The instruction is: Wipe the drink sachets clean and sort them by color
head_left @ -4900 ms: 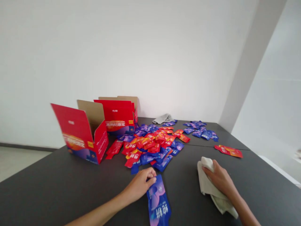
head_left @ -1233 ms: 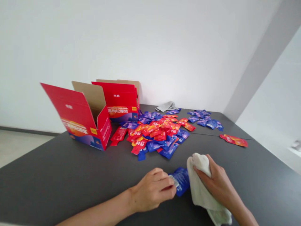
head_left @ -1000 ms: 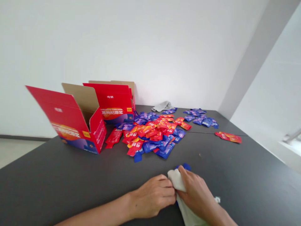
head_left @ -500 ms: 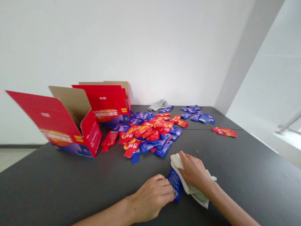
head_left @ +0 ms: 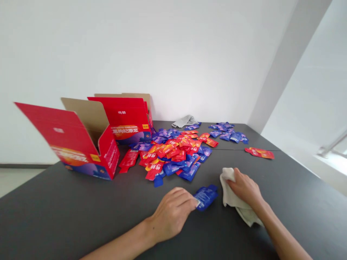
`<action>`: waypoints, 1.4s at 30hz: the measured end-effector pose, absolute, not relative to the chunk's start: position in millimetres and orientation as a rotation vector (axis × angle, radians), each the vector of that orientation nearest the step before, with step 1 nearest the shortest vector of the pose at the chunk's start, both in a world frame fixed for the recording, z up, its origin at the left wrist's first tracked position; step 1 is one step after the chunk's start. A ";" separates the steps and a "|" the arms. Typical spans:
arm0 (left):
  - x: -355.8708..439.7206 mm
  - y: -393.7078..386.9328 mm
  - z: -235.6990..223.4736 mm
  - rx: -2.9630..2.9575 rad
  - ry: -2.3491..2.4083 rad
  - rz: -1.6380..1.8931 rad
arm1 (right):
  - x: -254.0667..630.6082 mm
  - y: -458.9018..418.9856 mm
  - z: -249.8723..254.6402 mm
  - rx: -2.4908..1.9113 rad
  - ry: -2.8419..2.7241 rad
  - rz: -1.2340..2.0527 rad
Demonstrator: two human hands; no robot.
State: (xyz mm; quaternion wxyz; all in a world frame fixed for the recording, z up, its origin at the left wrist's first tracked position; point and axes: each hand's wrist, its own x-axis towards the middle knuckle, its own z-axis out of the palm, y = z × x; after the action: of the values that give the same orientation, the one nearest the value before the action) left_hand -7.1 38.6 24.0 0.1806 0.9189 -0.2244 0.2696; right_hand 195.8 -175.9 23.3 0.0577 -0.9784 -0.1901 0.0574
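Note:
Between the fingertips of my left hand (head_left: 175,213) is the near-left end of a blue sachet (head_left: 206,197), its printed text side facing up. My right hand (head_left: 246,186) is closed on a whitish cloth (head_left: 231,196), which hangs down to the table just right of the sachet, a small gap apart from it. Beyond my hands lies a heap of red sachets (head_left: 173,150) mixed with blue ones (head_left: 189,171).
Two open red cartons, a near one (head_left: 89,148) and a far one (head_left: 127,122), stand at the left. Further back lie a grey cloth (head_left: 185,121) and a group of blue sachets (head_left: 230,133). A single red sachet (head_left: 259,153) lies at the right on the dark table (head_left: 81,213).
My right hand has drawn the cloth away to the right, off the blue sachet. The sachet has turned in my left hand, its far end now pointing right.

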 end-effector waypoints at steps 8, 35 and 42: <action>-6.3 49.4 35.4 2.235 -0.077 0.795 | 178.2 -201.8 25.6 -2.797 -0.586 -0.301; 5.4 62.1 19.6 2.306 0.119 0.700 | 192.5 -26.1 91.9 -1.772 -0.728 0.604; 0.1 55.3 19.9 2.477 0.030 0.612 | 203.0 -58.8 66.0 -2.075 -0.810 0.580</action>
State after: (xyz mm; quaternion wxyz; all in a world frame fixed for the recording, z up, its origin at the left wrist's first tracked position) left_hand 0.1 55.3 19.9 0.2906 0.9288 0.0111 0.2296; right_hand 203.0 -58.8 66.0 0.4078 -0.8231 -0.3214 0.2301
